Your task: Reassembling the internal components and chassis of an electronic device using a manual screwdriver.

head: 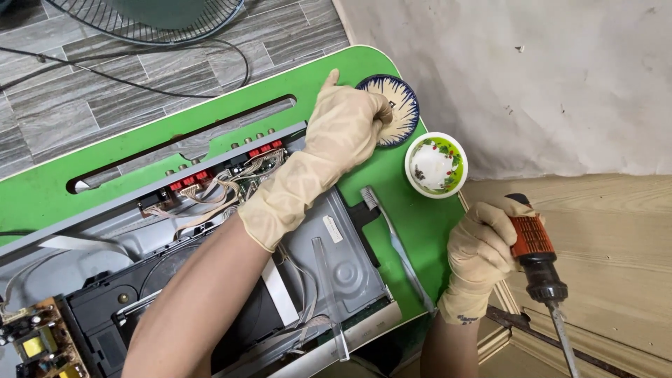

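Toothbrush [395, 245] and green-rimmed bowl [435, 165] between the gloved hands.

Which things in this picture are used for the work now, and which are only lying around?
In use:
- left hand, reaching into the blue-rimmed dish
- right hand, gripping the screwdriver
- opened player on the green table

Lying about:
- toothbrush
- flowered bowl
- fan on the floor
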